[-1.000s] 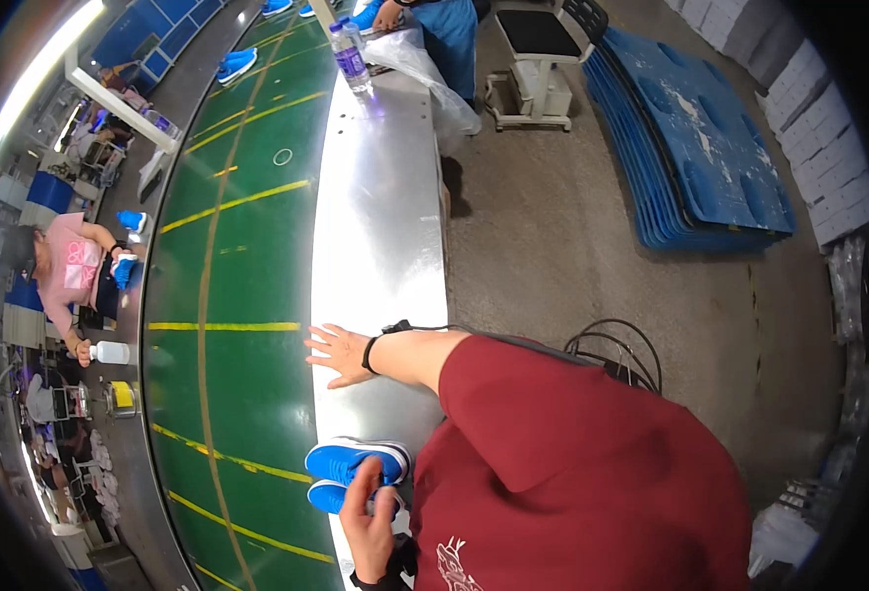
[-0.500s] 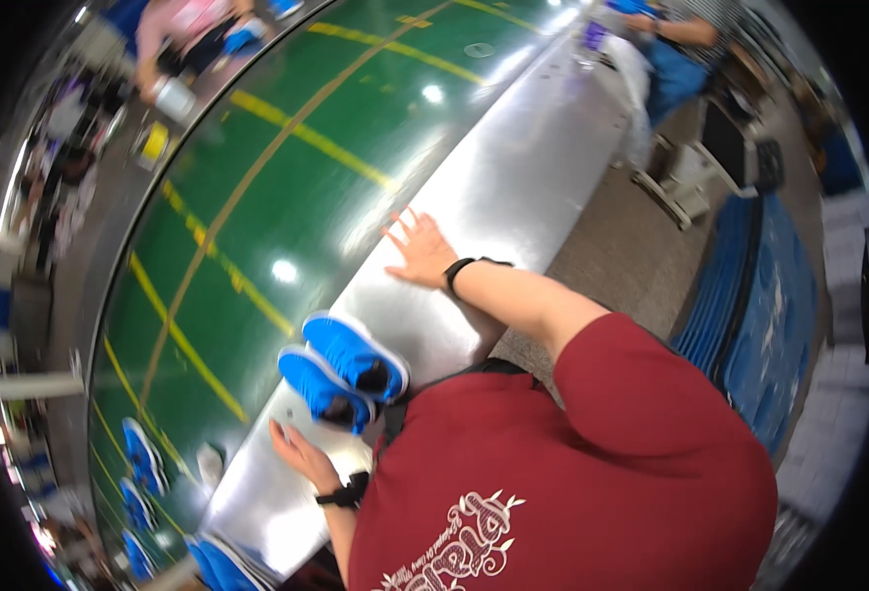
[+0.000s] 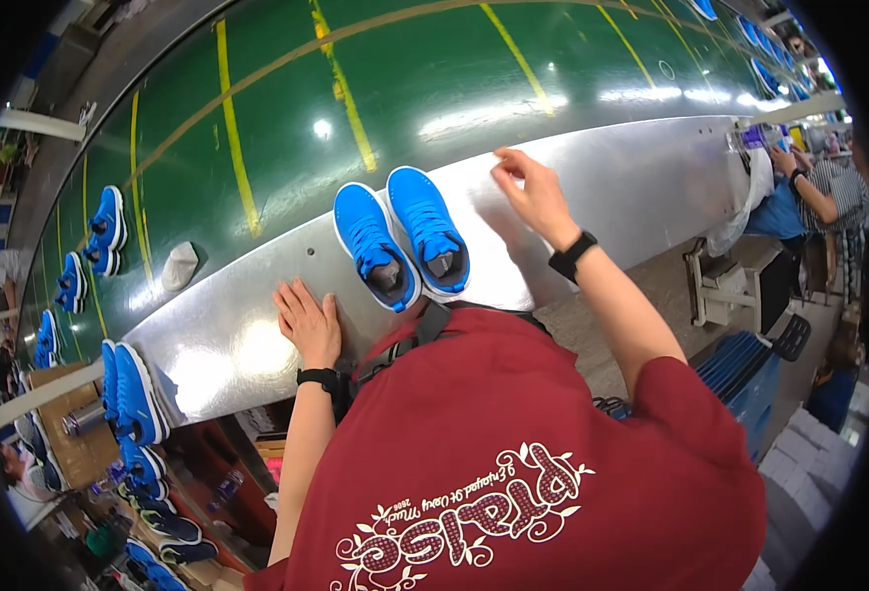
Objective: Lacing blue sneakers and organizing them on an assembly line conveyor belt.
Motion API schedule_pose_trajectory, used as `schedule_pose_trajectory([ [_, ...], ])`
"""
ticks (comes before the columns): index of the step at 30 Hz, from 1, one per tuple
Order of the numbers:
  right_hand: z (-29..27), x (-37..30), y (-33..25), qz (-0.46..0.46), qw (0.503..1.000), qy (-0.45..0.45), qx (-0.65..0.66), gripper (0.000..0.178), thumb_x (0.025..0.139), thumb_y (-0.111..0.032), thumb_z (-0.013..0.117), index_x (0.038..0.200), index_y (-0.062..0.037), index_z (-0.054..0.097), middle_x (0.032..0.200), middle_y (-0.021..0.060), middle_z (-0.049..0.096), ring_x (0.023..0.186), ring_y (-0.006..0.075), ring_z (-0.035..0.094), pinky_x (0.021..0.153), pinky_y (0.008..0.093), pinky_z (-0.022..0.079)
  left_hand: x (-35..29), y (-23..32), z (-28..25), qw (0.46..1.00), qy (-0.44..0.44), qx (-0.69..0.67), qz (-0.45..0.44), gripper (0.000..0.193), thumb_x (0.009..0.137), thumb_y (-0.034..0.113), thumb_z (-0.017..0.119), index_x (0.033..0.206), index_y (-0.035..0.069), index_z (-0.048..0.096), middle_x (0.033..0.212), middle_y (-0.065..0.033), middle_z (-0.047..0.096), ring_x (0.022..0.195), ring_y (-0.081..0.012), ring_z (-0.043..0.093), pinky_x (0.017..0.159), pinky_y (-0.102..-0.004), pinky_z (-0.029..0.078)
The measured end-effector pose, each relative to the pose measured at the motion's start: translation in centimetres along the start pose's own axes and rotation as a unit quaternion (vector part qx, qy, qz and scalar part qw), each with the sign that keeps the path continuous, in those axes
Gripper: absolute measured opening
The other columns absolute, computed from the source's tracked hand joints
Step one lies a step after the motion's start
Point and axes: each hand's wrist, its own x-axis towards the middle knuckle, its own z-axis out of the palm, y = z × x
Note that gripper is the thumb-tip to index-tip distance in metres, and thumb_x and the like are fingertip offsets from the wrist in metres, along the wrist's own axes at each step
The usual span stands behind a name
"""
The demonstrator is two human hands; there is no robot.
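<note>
A pair of blue sneakers stands side by side on the metal bench in front of me, toes pointing away, at the left shoe (image 3: pixel 363 229) and the right shoe (image 3: pixel 420 209). Dark grey material shows inside both. My left hand (image 3: pixel 310 327) lies on the metal to the left of the shoes, fingers stretched out, holding nothing. To their right, my right hand (image 3: pixel 540 202) is over the bench, its fingers loosely bent and the thumb apart from them. Nothing shows in it, and neither hand touches the shoes.
A green belt (image 3: pixel 287 167) with yellow lines runs beyond the metal bench (image 3: pixel 631 187). It carries blue shoes (image 3: pixel 107 231) and a whitish crumpled lump (image 3: pixel 179 266). More blue shoes (image 3: pixel 137 394) stand at left. Another person (image 3: pixel 833 192) works at far right.
My view has swung to the right. My right hand has gone from spread fingers to loosely bent ones. My left hand now rests flatter on the bench. The sneakers still stand on the metal.
</note>
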Motion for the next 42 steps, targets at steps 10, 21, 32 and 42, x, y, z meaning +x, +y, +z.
schedule_pose_trajectory([
  [10,3.9,-7.9,-12.3,-0.155,0.916,-0.31,-0.204,0.058,0.078,-0.037,0.07,0.129,-0.0193,0.049,0.099,0.0179,0.054,0.09,0.0348,0.054,0.077,0.0417,0.048,0.0,0.4,-0.9,1.0,-0.003,0.008,0.005,0.065,0.093,0.037,0.047,0.144,0.003,0.026,0.151,-0.0224,0.02,0.14,-0.0399,0.016,0.109,-0.0511,0.018],
  [21,7.1,-7.8,-10.4,-0.159,0.937,-0.248,-0.189,0.04,0.069,-0.038,0.076,0.097,-0.0136,0.062,0.077,0.0132,0.057,0.078,0.0314,0.057,0.067,0.0411,0.046,-0.1,-0.7,-2.4,0.997,0.02,-0.069,0.002,0.065,0.087,0.034,0.057,0.14,0.003,0.035,0.147,-0.0224,0.028,0.136,-0.0416,0.025,0.107,-0.0534,0.022],
  [32,7.2,-7.1,-10.4,-0.174,0.917,-0.28,-0.224,0.043,0.067,-0.042,0.079,0.098,-0.0173,0.063,0.08,0.0142,0.056,0.071,0.0336,0.057,0.059,0.0432,0.046,19.6,-21.0,-10.3,0.995,0.0,0.094,-0.024,0.079,0.069,0.026,0.079,0.138,0.02,0.04,0.138,-0.0081,0.044,0.131,-0.0327,0.036,0.104,-0.0498,0.031],
  [42,8.8,-7.4,-12.3,-0.146,0.921,-0.26,-0.25,0.042,0.067,-0.038,0.08,0.098,-0.0153,0.063,0.082,0.0153,0.06,0.077,0.0347,0.059,0.064,0.043,0.047,17.7,-23.7,-10.1,0.983,0.152,0.033,-0.094,0.063,0.072,0.027,0.077,0.128,0.016,0.05,0.119,-0.0092,0.054,0.114,-0.0274,0.049,0.1,-0.0458,0.031],
])
